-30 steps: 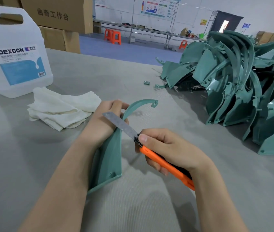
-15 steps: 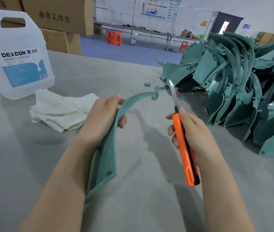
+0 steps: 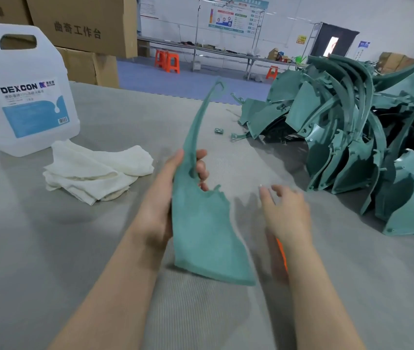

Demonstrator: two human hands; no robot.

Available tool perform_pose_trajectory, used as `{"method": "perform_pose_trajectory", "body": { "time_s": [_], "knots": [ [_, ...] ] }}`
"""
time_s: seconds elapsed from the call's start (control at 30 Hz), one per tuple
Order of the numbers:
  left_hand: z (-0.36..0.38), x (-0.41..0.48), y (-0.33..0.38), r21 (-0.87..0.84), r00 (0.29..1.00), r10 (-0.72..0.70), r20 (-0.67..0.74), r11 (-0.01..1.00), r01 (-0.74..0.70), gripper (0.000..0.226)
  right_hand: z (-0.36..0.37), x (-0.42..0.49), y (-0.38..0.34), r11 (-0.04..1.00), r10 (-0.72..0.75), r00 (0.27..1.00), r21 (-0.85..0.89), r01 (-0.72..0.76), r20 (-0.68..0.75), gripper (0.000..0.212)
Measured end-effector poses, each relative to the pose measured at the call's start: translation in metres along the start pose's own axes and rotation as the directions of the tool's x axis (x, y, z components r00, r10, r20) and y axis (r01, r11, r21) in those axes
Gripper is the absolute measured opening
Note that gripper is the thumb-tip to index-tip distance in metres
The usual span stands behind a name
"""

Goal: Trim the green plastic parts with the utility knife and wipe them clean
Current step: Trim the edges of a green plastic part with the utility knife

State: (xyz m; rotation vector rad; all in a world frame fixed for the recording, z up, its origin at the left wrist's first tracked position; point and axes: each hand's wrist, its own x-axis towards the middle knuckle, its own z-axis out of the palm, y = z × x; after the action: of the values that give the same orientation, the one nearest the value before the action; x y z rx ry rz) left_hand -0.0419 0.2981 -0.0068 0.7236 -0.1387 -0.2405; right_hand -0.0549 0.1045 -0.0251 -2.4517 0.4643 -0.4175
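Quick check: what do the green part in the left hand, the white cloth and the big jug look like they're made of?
Green part: moulded plastic with a matte, finely textured face; thin, tapering to a slender curved tip.
Cloth: soft woven fabric, probably cotton, lying crumpled in folds.
Jug: translucent whitish plastic, smooth, with a moulded handle and a printed label.

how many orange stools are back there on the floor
3. Two stand side by side on the blue floor, left stool and right stool; a third stool is farther right, beside the pile of green parts, which may hide more.
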Motion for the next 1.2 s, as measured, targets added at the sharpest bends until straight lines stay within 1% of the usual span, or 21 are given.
{"method": "perform_pose_trajectory", "body": {
  "time_s": [0.03, 0.07, 0.1, 0.13, 0.17, 0.2, 0.23, 0.27, 0.33, 0.4, 0.47, 0.57, 0.63, 0.8, 0.93, 1.2],
  "knots": [
    [0.002, 0.000, -0.004, 0.020, 1.000, -0.017, 0.011, 1.000, 0.017, 0.037, -0.003, -0.004, -0.008, 0.977, -0.047, 0.999, 0.205, 0.051, -0.027, 0.041],
    [0.003, 0.000, -0.008, 0.044, 0.999, -0.033, 0.014, 0.998, 0.032, 0.038, -0.005, -0.010, -0.016, 0.905, -0.081, 0.996, 0.420, 0.064, 0.022, 0.039],
    [0.005, 0.001, -0.010, 0.069, 0.999, -0.049, 0.012, 0.996, 0.048, 0.039, -0.007, -0.016, -0.024, 0.813, -0.124, 0.983, 0.582, 0.021, 0.138, 0.037],
    [0.007, 0.001, -0.013, 0.091, 0.998, -0.066, 0.007, 0.994, 0.065, 0.039, -0.006, -0.021, -0.028, 0.775, -0.183, 0.950, 0.631, -0.019, 0.253, 0.037],
    [0.008, 0.002, -0.015, 0.116, 0.997, -0.081, 0.002, 0.990, 0.080, 0.039, -0.005, -0.024, -0.029, 0.798, -0.248, 0.909, 0.603, -0.004, 0.335, 0.035],
    [0.008, 0.002, -0.017, 0.156, 0.996, -0.087, -0.009, 0.984, 0.087, 0.039, -0.002, -0.024, -0.029, 0.832, -0.294, 0.882, 0.553, 0.046, 0.369, 0.033],
    [0.007, 0.003, -0.018, 0.212, 0.996, -0.083, -0.026, 0.974, 0.086, 0.040, 0.000, -0.024, -0.028, 0.853, -0.310, 0.878, 0.514, 0.087, 0.365, 0.031],
    [0.006, 0.003, -0.019, 0.273, 0.996, -0.076, -0.049, 0.958, 0.087, 0.041, 0.001, -0.022, -0.027, 0.859, -0.308, 0.884, 0.503, 0.099, 0.351, 0.031],
    [0.003, 0.003, -0.018, 0.354, 0.991, -0.102, -0.090, 0.926, 0.128, 0.043, 0.001, -0.018, -0.024, 0.844, -0.283, 0.901, 0.531, 0.071, 0.329, 0.032],
    [0.000, 0.003, -0.013, 0.385, 0.981, -0.168, -0.097, 0.903, 0.193, 0.046, -0.001, -0.015, -0.021, 0.841, -0.265, 0.920, 0.536, 0.075, 0.288, 0.035],
    [-0.005, 0.001, -0.004, 0.424, 0.973, -0.205, -0.107, 0.875, 0.231, 0.043, -0.001, -0.012, -0.018, 0.831, -0.245, 0.940, 0.551, 0.077, 0.238, 0.036],
    [-0.013, -0.001, 0.008, 0.543, 0.971, -0.169, -0.167, 0.807, 0.234, 0.031, -0.002, -0.010, -0.016, 0.822, -0.223, 0.954, 0.565, 0.072, 0.202, 0.033],
    [-0.016, -0.003, 0.011, 0.611, 0.978, -0.142, -0.154, 0.764, 0.207, 0.024, -0.003, -0.009, -0.014, 0.826, -0.223, 0.957, 0.558, 0.084, 0.187, 0.034],
    [-0.012, -0.004, 0.007, 0.664, 0.989, -0.102, -0.103, 0.734, 0.144, 0.011, -0.002, -0.009, -0.014, 0.828, -0.246, 0.952, 0.550, 0.109, 0.183, 0.034],
    [-0.012, -0.003, 0.006, 0.668, 0.991, -0.086, -0.104, 0.732, 0.134, 0.008, -0.002, -0.010, -0.014, 0.828, -0.252, 0.952, 0.548, 0.117, 0.177, 0.034],
    [-0.011, -0.008, 0.010, 0.744, 0.982, -0.175, -0.073, 0.646, 0.171, 0.013, -0.003, -0.006, -0.011, 0.823, -0.209, 0.970, 0.558, 0.107, 0.123, 0.034]
  ]
}}
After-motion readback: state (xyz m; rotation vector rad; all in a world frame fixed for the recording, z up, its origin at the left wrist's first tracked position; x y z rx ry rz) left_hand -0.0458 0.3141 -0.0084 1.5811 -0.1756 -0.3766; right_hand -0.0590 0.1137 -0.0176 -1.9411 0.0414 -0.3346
